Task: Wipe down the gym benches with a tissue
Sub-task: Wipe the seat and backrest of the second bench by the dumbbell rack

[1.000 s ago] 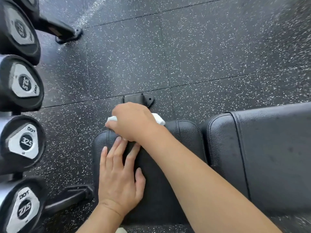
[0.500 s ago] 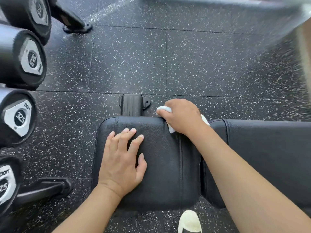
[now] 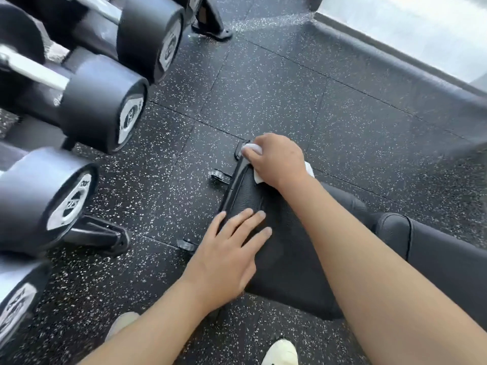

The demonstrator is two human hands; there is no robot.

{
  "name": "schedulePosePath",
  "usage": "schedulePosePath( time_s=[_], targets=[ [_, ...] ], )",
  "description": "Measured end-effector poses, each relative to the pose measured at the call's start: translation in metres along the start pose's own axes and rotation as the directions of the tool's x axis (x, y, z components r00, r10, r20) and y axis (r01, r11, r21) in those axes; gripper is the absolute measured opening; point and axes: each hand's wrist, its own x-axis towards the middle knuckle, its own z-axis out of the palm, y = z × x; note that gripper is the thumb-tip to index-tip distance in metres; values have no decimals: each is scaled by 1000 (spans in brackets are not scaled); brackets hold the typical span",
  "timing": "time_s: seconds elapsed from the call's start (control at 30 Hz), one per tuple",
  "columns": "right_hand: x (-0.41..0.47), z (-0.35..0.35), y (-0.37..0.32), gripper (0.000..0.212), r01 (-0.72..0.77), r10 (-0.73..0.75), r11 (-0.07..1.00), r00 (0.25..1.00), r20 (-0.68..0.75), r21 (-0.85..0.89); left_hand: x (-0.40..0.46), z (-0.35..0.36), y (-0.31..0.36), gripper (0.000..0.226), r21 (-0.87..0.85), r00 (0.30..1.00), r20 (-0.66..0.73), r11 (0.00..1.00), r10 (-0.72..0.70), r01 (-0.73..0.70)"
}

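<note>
In the head view, the right hand (image 3: 278, 160) was curled over a white tissue (image 3: 252, 148), pressing it down on the far corner of the black seat pad (image 3: 284, 248) of the gym bench; bits of the tissue showed past the fingertips on the far side and at the wrist side, so the wad sat mostly hidden under the palm. The left hand (image 3: 229, 255) lay flat on the near left part of the same pad, fingers straight and spread, holding nothing and seemingly bracing the person. The tissue looked light, soft and easily torn or balled up, so it would best be held bunched under the whole palm rather than pinched at an edge, with moderate pressure against the grained vinyl. The pad looked firm, padded and slightly textured, likely to drag on thin paper at the stitched seams. To the right, just beside the seat pad across a narrow gap, lay the bench's longer back pad (image 3: 445, 262), not yet under either hand. A bench foot bracket (image 3: 220, 177) stuck out on the speckled rubber floor (image 3: 276, 83) just left of the wiped corner, where the tissue could catch. A rack of round-headed dumbbells (image 3: 105, 111) stood close on the left, crowding any sweep that way, and a white shoe (image 3: 280, 353) showed at the bottom edge.
</note>
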Motion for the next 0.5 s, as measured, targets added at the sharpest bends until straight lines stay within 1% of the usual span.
schedulePosePath(
  time_s=[0.03,0.1,0.13,0.2,0.27,0.33,0.37,0.43,0.47,0.5],
  targets=[
    [-3,1,-9,39,49,-50,998,999,-16,-49,-13,1,-3,54,-22,1000,0,1000,-9,9],
    [-17,3,-29,38,204,-208,966,978,-6,-161,-31,1,-6,52,-66,999,-15,997,-29,28],
    [-28,8,-41,38,307,-307,926,951,35,-220,-38,0,-7,51,-79,999,-21,996,-39,37],
    [-61,23,-65,38,499,-471,812,866,167,-303,-52,-8,-10,51,-96,999,-19,995,-37,35],
    [-92,33,-79,39,604,-523,732,795,308,-315,-72,-13,-15,51,-77,1000,2,997,30,-30],
    [-103,32,-77,40,664,-549,697,737,393,-271,-95,-15,-17,54,-63,994,42,993,100,-97],
    [-104,27,-74,41,694,-568,677,704,425,-245,-105,-15,-19,55,-66,992,60,992,112,-108],
    [-95,17,-68,42,750,-598,620,643,479,-231,-117,-17,-26,57,-66,994,77,995,82,-77],
    [-85,14,-65,43,751,-597,611,645,477,-250,-120,-18,-31,57,-72,995,81,996,51,-46],
    [-69,10,-62,43,720,-571,629,684,454,-293,-122,-19,-35,56,-87,996,85,996,16,-9]
  ],
)
